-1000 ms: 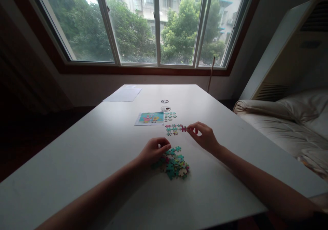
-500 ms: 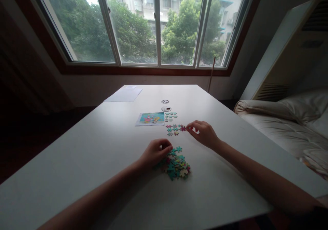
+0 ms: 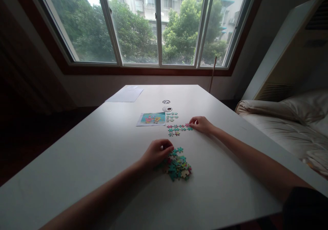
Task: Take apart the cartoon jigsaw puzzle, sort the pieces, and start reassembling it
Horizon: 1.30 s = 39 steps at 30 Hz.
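Observation:
My right hand pinches a pink puzzle piece at the right end of the upper row of laid-out puzzle pieces. A teal piece lies just below its fingertips. My left hand rests at the upper left of a heap of loose puzzle pieces, mostly teal with some yellow and pink. Its thumb and fingers are closed together beside a few teal pieces; what they hold, if anything, is hidden.
A colourful cartoon picture sheet lies left of the rows. Another small group of pale green pieces sits beside it. Two round items and white paper lie farther back on the white table. A cushioned seat stands at right.
My right hand has moved slightly right and away from me, and the piece at its fingertips now sits at the upper row's end. My left hand has stayed by the heap.

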### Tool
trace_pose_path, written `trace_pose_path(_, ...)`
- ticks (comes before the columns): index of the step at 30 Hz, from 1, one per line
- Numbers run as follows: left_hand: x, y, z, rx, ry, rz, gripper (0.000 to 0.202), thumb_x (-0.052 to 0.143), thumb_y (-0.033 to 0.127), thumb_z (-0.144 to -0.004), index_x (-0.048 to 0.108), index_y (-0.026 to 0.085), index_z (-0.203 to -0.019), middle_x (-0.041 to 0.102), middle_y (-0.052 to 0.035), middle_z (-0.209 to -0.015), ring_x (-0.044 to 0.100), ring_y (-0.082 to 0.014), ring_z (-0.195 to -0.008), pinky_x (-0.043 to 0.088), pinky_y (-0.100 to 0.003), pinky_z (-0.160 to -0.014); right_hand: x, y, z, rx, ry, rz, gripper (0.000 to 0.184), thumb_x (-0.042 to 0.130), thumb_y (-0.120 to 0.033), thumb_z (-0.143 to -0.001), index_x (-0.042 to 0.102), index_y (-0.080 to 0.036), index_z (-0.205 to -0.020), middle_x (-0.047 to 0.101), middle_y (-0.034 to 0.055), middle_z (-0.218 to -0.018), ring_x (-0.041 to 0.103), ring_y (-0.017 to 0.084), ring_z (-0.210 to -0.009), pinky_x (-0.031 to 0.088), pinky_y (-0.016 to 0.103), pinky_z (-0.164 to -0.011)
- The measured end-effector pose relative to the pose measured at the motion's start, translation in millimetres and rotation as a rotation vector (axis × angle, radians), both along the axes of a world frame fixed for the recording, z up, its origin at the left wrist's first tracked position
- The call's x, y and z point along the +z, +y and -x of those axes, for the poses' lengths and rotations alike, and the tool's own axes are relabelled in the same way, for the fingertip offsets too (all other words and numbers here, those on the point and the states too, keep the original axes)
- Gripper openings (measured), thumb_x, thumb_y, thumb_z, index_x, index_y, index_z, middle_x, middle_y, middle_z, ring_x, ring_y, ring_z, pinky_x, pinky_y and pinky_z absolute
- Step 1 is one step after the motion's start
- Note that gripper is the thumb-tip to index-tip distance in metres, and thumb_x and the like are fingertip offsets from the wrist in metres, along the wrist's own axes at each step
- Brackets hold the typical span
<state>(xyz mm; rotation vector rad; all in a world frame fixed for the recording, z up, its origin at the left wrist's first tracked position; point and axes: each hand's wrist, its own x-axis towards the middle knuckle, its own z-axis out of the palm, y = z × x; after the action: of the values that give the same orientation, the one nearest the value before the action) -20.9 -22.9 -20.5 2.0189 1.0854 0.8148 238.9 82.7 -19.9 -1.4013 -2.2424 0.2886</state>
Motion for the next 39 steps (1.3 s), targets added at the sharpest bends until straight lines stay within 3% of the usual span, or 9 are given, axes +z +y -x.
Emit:
trace_pose_path(7,3.1,-1.5,-2.0,0.001,0.003,0.005,0.021,0.049,0.028,-0.076,0.06,0.012,-0.069,0.055,0.001,-0.059,0.044,-0.0089,-0.053,0.035,-0.018,-0.05,-3.4,4.5,0.4,-0.007,0.017,0.009,0.019,0.054,-0.03,-0.073,0.067,-0.019,-0.082,0.064,0.0007,-0.07,0.053,0.01,-0.058,0.037,0.019,-0.054)
trace_pose_path(20,2.2,-0.7,-2.1,0.0,0.018,-0.011,0.021,0.049,0.028,-0.077,0.06,0.013,-0.069,0.056,0.0013,-0.06,0.043,-0.0084,-0.052,0.035,-0.018,-0.049,-0.9,-0.1,3.8,0.015,0.024,0.003,0.018,0.057,-0.032,-0.072,0.067,-0.018,-0.079,0.062,0.0003,-0.067,0.049,0.009,-0.055,0.037,0.019,-0.053)
trace_pose_path(24,1.4,-0.8,-2.0,0.004,0.024,-0.017,0.02,0.049,0.027,-0.077,0.06,0.012,-0.069,0.055,0.0015,-0.059,0.042,-0.0084,-0.052,0.034,-0.018,-0.05,8.0,-20.0,14.6,0.093,0.066,-0.052,0.016,0.054,-0.028,-0.076,0.065,-0.017,-0.081,0.061,0.0012,-0.07,0.049,0.009,-0.057,0.039,0.02,-0.055)
trace_pose_path(28,1.8,-1.0,-1.8,0.01,0.024,-0.024,0.02,0.049,0.027,-0.077,0.06,0.012,-0.069,0.055,0.0016,-0.059,0.042,-0.0083,-0.052,0.034,-0.018,-0.05,15.7,-55.3,30.8,0.333,0.118,-0.021,0.015,0.054,-0.027,-0.078,0.064,-0.017,-0.082,0.06,0.0021,-0.073,0.051,0.009,-0.061,0.042,0.021,-0.058)
trace_pose_path(31,2.6,-1.0,-1.7,0.007,0.025,-0.04,0.021,0.049,0.028,-0.077,0.06,0.012,-0.07,0.055,0.0017,-0.059,0.042,-0.0084,-0.052,0.034,-0.018,-0.05,17.4,-78.4,39.4,0.461,0.076,0.042,0.021,0.057,-0.029,-0.077,0.063,-0.019,-0.093,0.06,0.0034,-0.08,0.052,0.01,-0.065,0.044,0.022,-0.062)
trace_pose_path(39,3.4,-1.1,-2.2,0.019,0.042,-0.044,0.02,0.05,0.027,-0.076,0.06,0.012,-0.068,0.054,0.0019,-0.058,0.041,-0.0081,-0.051,0.033,-0.018,-0.05,17.9,-90.7,47.0,0.43,0.059,0.148,0.019,0.062,-0.027,-0.072,0.065,-0.017,-0.088,0.054,0.0036,-0.081,0.05,0.009,-0.065,0.042,0.02,-0.059)
